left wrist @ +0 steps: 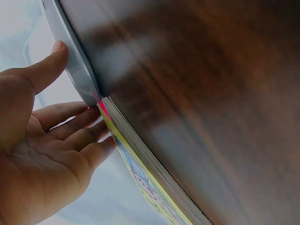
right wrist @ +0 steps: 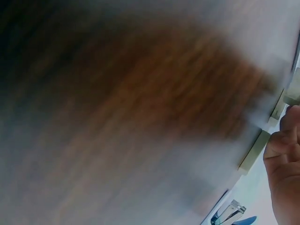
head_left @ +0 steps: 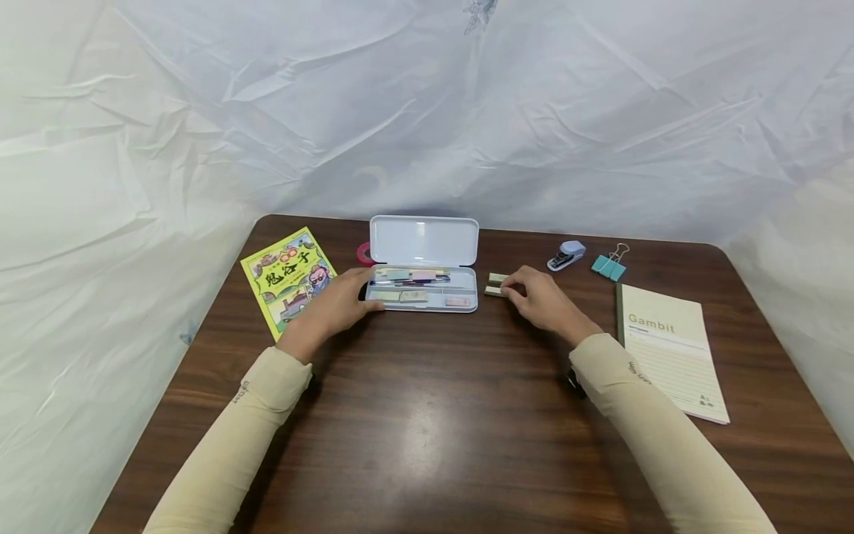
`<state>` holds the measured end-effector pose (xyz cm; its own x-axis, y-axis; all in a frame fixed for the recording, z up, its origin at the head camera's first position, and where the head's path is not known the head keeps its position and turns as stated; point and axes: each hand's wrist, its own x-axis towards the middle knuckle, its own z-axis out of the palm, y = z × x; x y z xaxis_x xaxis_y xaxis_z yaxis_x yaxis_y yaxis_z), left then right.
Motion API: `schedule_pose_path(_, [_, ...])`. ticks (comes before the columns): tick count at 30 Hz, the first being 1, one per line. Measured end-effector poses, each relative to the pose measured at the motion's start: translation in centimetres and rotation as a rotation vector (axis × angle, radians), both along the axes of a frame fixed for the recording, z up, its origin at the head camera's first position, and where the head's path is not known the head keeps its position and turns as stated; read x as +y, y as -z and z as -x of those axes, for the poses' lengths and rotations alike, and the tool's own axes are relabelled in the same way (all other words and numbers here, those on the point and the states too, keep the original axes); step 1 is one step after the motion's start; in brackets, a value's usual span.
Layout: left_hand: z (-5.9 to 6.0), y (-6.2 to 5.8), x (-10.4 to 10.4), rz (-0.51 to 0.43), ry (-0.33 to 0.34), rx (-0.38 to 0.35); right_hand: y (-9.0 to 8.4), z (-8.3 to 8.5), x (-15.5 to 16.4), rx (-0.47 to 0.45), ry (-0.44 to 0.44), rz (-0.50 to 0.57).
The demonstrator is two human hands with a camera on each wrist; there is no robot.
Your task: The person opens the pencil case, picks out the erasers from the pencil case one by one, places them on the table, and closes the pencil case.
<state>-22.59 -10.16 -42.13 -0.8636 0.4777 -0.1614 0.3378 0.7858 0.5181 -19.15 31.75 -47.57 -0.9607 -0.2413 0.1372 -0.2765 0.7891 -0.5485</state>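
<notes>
A white pencil case stands with its lid raised at the back middle of the table, holding pens and small pale blocks. My left hand grips its left end, thumb at the front edge and fingers round the side; the left wrist view shows the thumb against the case wall. To the right of the case, my right hand has its curled fingertips on a small pale green block, like an eraser. Another such block lies just behind it. In the right wrist view the fingers partly hide the held block.
A yellow picture book lies beside the left forearm, and a pink tape roll sits behind the left hand. Farther right are a lilac stapler, a teal binder clip and a notebook partly under the right sleeve.
</notes>
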Motion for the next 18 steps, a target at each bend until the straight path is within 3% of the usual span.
schedule_pose_path(5, [0.0, 0.1, 0.0, -0.002, 0.0, 0.002, 2.2, 1.1, 1.2, -0.013, 0.03, -0.07])
schedule_pose_path(18, [-0.1, 0.1, -0.1, 0.008, -0.006, 0.001, 2.5, 1.7, 1.8, -0.157, 0.109, 0.038])
